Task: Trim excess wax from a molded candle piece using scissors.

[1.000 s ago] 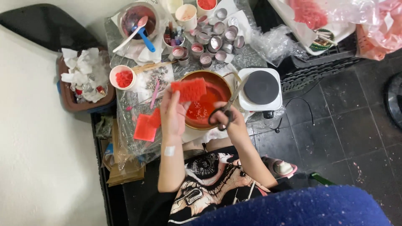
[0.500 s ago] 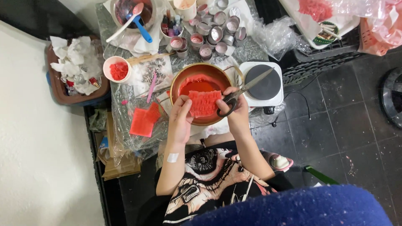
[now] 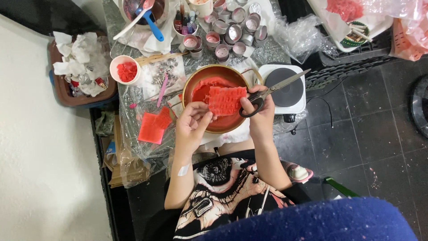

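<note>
My left hand [image 3: 191, 127] pinches the left edge of a textured red sheet [image 3: 226, 101], holding it flat over a copper-coloured bowl [image 3: 196, 80] with red pieces inside. My right hand [image 3: 258, 117] grips black-handled scissors [image 3: 276, 87], its thumb resting on the sheet's right edge. The steel blades point up and to the right, over a small white hot plate [image 3: 287, 91] and away from the sheet.
A red square sheet [image 3: 151, 128] lies on the plastic-covered table left of the bowl. Beyond it stand a white cup of red bits [image 3: 125, 70], several small metal tins [image 3: 232, 31] and a dark bowl with a blue spoon [image 3: 149, 20]. A brown tray of crumpled tissue [image 3: 78, 67] sits at the left.
The view has closed in on the bowl. Both hands hold the red sheet a little lower and flatter over the bowl, and the scissors now point out over the hot plate.
</note>
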